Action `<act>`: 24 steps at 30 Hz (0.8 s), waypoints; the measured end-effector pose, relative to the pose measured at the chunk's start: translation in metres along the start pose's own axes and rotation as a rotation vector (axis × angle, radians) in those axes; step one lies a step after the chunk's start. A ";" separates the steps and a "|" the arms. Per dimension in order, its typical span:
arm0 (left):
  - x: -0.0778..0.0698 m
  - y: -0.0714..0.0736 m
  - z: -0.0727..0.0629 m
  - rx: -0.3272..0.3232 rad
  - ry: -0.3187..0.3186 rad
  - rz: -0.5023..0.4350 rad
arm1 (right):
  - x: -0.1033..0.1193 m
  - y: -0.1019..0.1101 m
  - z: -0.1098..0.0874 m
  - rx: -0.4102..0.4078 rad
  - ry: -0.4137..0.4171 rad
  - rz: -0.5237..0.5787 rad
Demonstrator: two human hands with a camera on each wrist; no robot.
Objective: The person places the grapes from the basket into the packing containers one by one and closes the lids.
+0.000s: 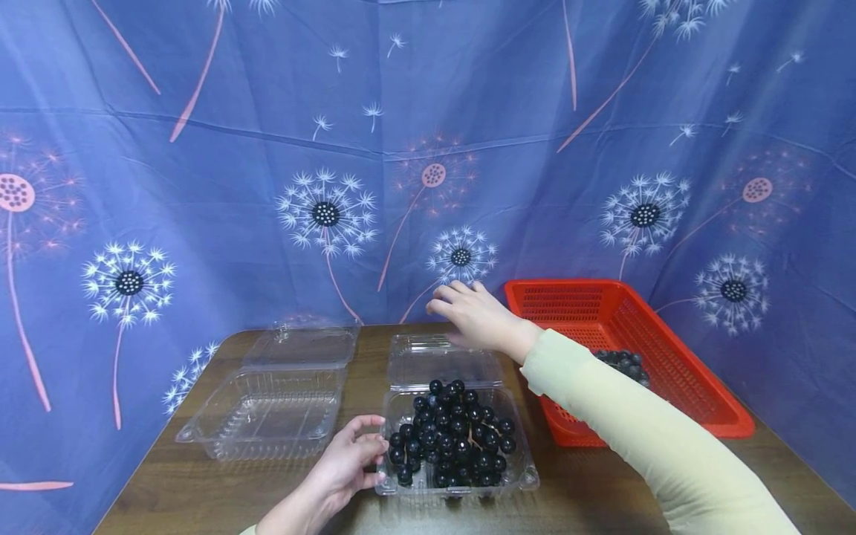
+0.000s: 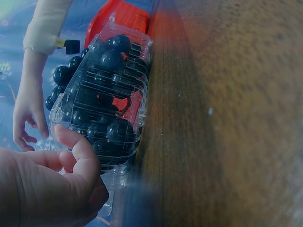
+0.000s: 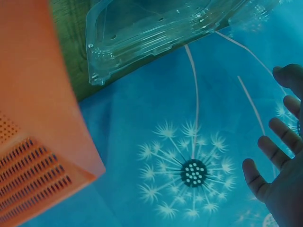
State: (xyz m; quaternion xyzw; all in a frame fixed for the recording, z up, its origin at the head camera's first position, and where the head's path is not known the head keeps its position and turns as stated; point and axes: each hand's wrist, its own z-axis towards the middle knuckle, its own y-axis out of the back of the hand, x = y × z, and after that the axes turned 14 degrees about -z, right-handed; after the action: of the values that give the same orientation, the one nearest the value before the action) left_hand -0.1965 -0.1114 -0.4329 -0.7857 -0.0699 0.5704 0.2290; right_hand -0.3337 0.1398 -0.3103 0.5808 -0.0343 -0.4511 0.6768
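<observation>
A clear plastic clamshell box [image 1: 528, 475] full of dark grapes [image 1: 455, 438] stands in the middle of the table, its lid [image 1: 441, 368] folded back behind it. At the box's left edge, my left hand [image 1: 348, 459] holds the rim with curled fingers. The left wrist view shows the grapes [image 2: 87, 97] through the ribbed wall, with the hand [image 2: 61, 179] at the near corner. Over the raised lid hangs my right hand [image 1: 476, 316], holding nothing. Its fingers [image 3: 274, 153] are spread and loosely bent in the right wrist view.
Left of the grapes, a second clear box [image 1: 281, 405] lies unfolded with no grapes in it. A red perforated basket [image 1: 689, 371] stands on the right, a few dark grapes [image 1: 625, 364] inside; the right sleeve crosses before it. A blue dandelion-print cloth [image 1: 401, 89] hangs behind the wooden table [image 1: 160, 490].
</observation>
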 end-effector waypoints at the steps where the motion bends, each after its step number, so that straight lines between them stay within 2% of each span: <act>1: 0.000 0.000 0.000 -0.001 -0.001 -0.001 | 0.000 -0.003 0.002 0.002 -0.004 0.008; 7: -0.001 -0.001 -0.001 -0.008 -0.001 -0.008 | 0.002 -0.016 0.012 0.016 -0.031 0.034; 15: -0.002 -0.001 -0.004 -0.010 -0.005 -0.014 | 0.004 -0.027 0.021 0.107 -0.072 0.045; 24: -0.003 0.008 -0.012 -0.003 -0.010 -0.021 | 0.006 -0.042 0.030 0.161 -0.107 0.080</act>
State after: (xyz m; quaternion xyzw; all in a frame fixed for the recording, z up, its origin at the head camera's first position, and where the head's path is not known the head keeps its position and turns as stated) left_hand -0.1873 -0.1230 -0.4309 -0.7822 -0.0800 0.5720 0.2336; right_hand -0.3718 0.1168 -0.3376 0.6066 -0.1294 -0.4498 0.6426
